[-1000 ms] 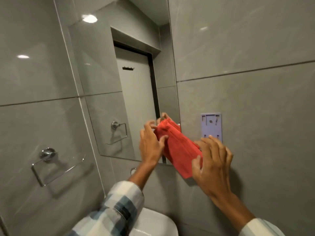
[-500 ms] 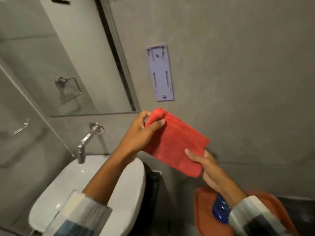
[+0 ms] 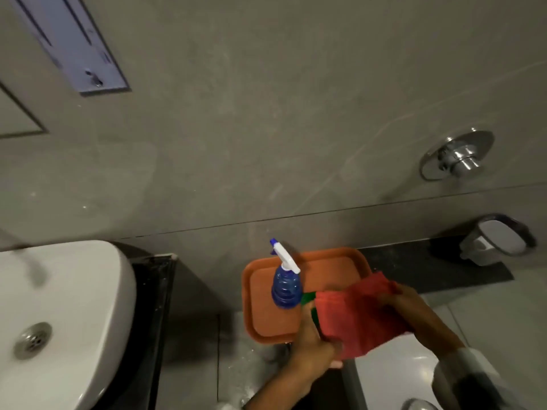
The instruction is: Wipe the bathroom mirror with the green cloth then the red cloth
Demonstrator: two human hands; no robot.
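Note:
I hold the folded red cloth (image 3: 359,316) with both hands low over the right side of an orange tray (image 3: 266,329). My left hand (image 3: 313,341) grips its lower left edge. My right hand (image 3: 405,306) holds its right edge. A sliver of the green cloth (image 3: 308,298) shows on the tray, mostly hidden under the red cloth. A blue spray bottle (image 3: 285,284) with a white trigger stands on the tray just left of the cloths. Only the mirror's lower corner (image 3: 14,119) is in view at the far left.
A white washbasin (image 3: 68,315) with a metal drain fills the lower left, its tap blurred above it. A purple wall bracket (image 3: 74,45) is at top left. A chrome flush valve (image 3: 457,156) and a wall-mounted holder (image 3: 497,238) sit at right; a white toilet lid (image 3: 399,371) lies below my hands.
My view swung down and right from the mirror to the tray. Both hands carried the red cloth down from the mirror to just above the tray, over the green cloth.

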